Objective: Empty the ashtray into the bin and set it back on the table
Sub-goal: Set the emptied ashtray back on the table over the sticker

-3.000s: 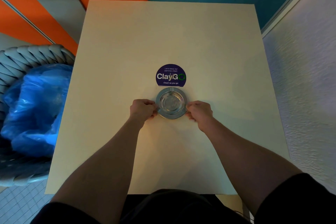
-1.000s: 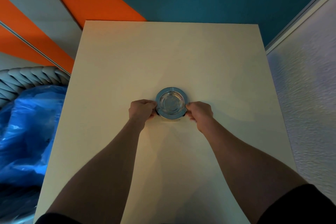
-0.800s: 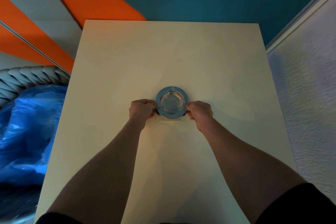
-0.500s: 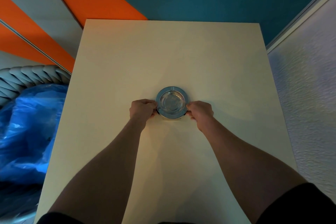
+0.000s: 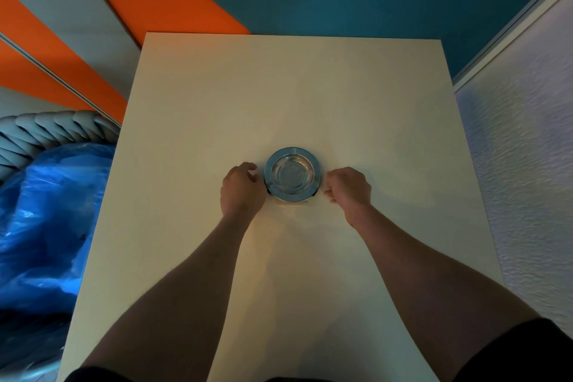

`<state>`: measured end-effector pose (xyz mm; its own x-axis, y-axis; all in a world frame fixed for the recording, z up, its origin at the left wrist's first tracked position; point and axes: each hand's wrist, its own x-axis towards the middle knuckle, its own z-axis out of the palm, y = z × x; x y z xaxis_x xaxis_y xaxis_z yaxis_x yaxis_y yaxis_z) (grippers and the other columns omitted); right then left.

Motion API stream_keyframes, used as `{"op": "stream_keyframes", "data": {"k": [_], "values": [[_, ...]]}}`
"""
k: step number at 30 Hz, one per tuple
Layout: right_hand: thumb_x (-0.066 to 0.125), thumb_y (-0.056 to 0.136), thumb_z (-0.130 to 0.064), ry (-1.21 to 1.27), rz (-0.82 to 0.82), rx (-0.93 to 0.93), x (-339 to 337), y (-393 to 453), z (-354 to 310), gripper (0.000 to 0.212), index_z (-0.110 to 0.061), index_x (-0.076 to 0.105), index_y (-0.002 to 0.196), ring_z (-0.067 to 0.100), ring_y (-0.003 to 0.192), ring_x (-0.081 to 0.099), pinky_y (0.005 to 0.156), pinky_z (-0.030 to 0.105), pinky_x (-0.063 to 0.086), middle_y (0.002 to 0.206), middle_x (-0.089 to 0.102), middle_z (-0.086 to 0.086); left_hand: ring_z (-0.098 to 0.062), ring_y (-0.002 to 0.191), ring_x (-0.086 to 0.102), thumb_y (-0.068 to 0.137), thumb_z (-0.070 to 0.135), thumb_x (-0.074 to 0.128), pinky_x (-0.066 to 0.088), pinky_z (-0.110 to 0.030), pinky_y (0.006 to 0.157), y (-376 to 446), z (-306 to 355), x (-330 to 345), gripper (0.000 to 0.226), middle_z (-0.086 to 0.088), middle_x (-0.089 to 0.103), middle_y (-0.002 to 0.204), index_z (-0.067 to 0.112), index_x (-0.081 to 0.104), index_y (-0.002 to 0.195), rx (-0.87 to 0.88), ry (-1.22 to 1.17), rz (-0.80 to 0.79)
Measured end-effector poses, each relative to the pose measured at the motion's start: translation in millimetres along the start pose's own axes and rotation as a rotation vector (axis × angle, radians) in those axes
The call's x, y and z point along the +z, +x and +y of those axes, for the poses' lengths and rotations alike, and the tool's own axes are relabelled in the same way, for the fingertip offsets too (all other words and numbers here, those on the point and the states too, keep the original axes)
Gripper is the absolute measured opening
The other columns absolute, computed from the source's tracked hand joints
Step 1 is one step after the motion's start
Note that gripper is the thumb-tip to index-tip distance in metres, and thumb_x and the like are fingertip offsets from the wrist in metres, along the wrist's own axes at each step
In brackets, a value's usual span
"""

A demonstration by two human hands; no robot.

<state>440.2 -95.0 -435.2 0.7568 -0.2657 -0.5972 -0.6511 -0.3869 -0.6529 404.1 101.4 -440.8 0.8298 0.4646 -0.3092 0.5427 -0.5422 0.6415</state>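
The round glass ashtray [image 5: 291,175] with its metallic rim sits flat on the cream table [image 5: 294,96], a little nearer than the centre. It looks empty. My left hand [image 5: 242,191] rests just left of it and my right hand [image 5: 348,187] just right of it. Both have loosely curled fingers, hold nothing, and stand a small gap from the rim. The bin [image 5: 62,125], a grey woven basket lined with a blue plastic bag [image 5: 46,211], stands on the floor beside the table's left edge.
A white textured wall [image 5: 527,180] runs close along the table's right side. Teal and orange wall panels lie beyond the far edge. Dark slivers of a sticker show under the ashtray's near rim.
Both hands have let go of the ashtray's rim and drawn slightly outward. The ashtray stays where it was, over the purple sticker seen three seconds ago.
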Motion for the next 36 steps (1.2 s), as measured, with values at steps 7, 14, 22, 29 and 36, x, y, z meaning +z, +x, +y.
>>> {"op": "stream_keyframes", "data": {"k": [7,14,22,29,36], "values": [[0.057,0.087,-0.02,-0.56,0.048,-0.401,-8.6,-2.2,15.8,0.041,-0.015,0.056,0.128,0.031,0.12,0.049,0.095,0.043,0.044,0.13,0.058,0.009,-0.035,0.115,0.046,0.087,0.016,0.056,0.044,-0.046,0.092,1.8,-12.9,0.6,0.045,-0.014,0.055,0.128,0.016,0.056,0.132,0.3,0.39,-0.051],[0.051,0.093,-0.033,-0.916,-0.029,-0.494,-9.5,-4.7,33.3,0.064,-0.022,0.025,0.15,0.029,0.151,0.009,0.119,0.05,0.018,0.164,0.015,0.008,-0.032,0.146,0.02,0.094,0.037,0.051,0.022,-0.049,0.116,5.6,-29.0,-1.4,0.06,-0.01,0.028,0.158,0.025,0.033,0.149,0.351,0.583,-0.098],[0.04,0.098,-0.036,-0.991,-0.054,-0.503,-8.0,-3.9,39.4,0.065,-0.022,0.01,0.154,0.028,0.152,-0.002,0.121,0.051,0.008,0.166,0.0,0.007,-0.03,0.151,0.005,0.098,0.038,0.044,0.01,-0.049,0.12,5.0,-34.2,-3.4,0.063,-0.008,0.012,0.165,0.028,0.019,0.155,0.352,0.586,-0.148],[0.041,0.098,-0.035,-0.98,-0.11,-0.454,-12.1,-6.1,29.5,0.066,-0.021,0.009,0.154,0.029,0.152,-0.004,0.12,0.054,0.01,0.166,-0.002,0.007,-0.031,0.151,0.005,0.1,0.039,0.039,0.013,-0.05,0.121,5.6,-25.4,-11.8,0.061,-0.008,0.01,0.166,0.026,0.017,0.155,0.329,0.581,-0.177],[0.041,0.098,-0.038,-0.933,-0.091,-0.451,-23.7,-12.2,5.0,0.068,-0.021,0.008,0.155,0.029,0.152,-0.004,0.12,0.055,0.01,0.166,-0.001,0.006,-0.029,0.151,0.006,0.099,0.044,0.036,0.011,-0.051,0.121,12.6,-1.3,-32.6,0.064,-0.006,0.01,0.166,0.027,0.013,0.156,0.357,0.568,-0.153]]}}
